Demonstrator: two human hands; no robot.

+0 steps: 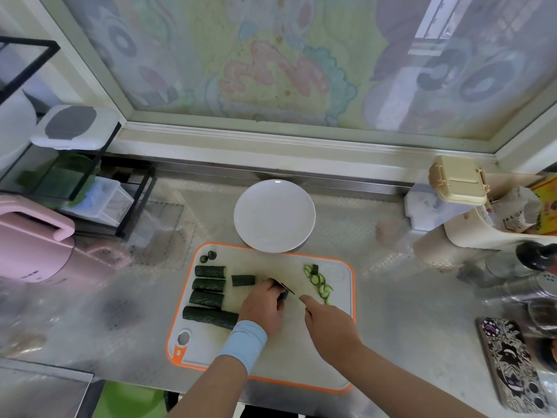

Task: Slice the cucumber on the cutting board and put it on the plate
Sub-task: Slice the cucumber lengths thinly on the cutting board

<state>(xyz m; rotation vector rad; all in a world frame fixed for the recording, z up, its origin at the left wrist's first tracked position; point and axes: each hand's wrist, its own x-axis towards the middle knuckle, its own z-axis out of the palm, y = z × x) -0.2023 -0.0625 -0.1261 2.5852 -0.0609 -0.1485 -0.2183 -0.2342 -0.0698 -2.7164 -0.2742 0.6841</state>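
I have the left hand (pixel 265 306) curled over a short cucumber piece (pixel 284 294) at the middle of the board (pixel 208 348), pinning it down. The right hand (pixel 328 321) grips the knife (pixel 287 288), forefinger stretched toward the blade, which meets the piece. Cut slices (pixel 319 285) lie to the right, whole chunks (pixel 209 289) to the left. The plate (pixel 274 215) sits at the board's far edge.

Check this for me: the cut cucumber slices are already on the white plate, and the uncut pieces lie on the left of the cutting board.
Wrong about the slices: they lie on the right side of the cutting board, and the plate holds nothing, as the head view shows. The uncut pieces do lie on the board's left.
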